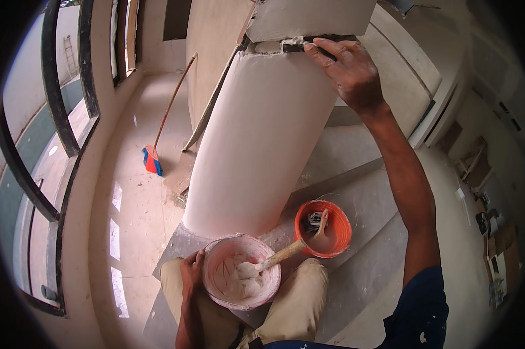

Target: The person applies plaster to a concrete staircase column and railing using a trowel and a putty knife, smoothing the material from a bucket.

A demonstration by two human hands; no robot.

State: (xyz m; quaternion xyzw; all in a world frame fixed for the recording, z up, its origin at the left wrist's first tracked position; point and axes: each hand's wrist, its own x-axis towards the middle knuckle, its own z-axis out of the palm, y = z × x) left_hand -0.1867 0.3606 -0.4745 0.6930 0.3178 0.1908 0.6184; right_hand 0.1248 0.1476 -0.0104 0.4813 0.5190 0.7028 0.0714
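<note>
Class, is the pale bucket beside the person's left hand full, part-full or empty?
Part-full: white paste lies in the bucket, with bare inner wall showing above it; exact depth cannot be told.

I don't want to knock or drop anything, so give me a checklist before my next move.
1. Dark flat tool held in the right grip: ok.
2. Tool at the gap above the pale panel: ok.
3. Left grip at the pail: ok, at its rim; how firmly, cannot tell.
4. White paste in the pail: ok, some there.
5. Wooden handle clear of the orange bucket: cannot tell; it overlaps the bucket's rim in this view.
6. Brush inside the orange bucket: ok.
</note>
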